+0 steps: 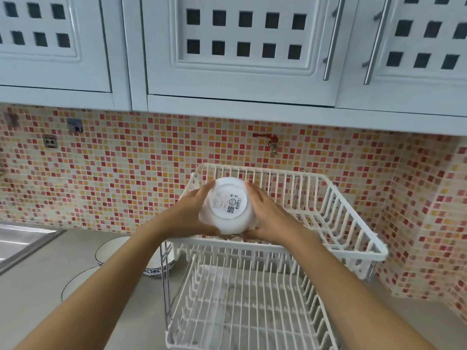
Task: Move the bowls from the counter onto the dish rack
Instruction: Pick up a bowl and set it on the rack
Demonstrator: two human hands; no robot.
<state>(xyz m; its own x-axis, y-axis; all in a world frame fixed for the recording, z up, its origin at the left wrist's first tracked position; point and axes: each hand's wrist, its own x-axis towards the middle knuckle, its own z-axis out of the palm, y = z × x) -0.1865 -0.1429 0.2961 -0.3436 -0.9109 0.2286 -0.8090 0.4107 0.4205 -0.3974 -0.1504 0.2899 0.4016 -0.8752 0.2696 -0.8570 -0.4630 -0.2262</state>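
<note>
**Bowl held upside down over the rack's top tier**

Bowl (228, 207) is white, turned base-up so its labelled foot faces the camera; inverted like this it would drain once set down, which is likely why it is carried this way. It hangs above the front-left part of the dish rack's (348, 223) upper tier, not yet resting on the wires as far as can be seen. Both hands clamp it from opposite sides: the left hand (188, 214) wraps the left wall, the right hand (265, 218) the right wall, fingers curled round the rim. A two-handed grip suits a smooth bowl held at arm's reach. Both tiers look bare of dishes. On the counter (35, 286) left of the rack, two more bowls wait: a blue-patterned bowl (113, 248) just beside the rack's leg and a dark-rimmed bowl (75, 284) nearer the camera, both partly hidden by the left forearm.
</note>
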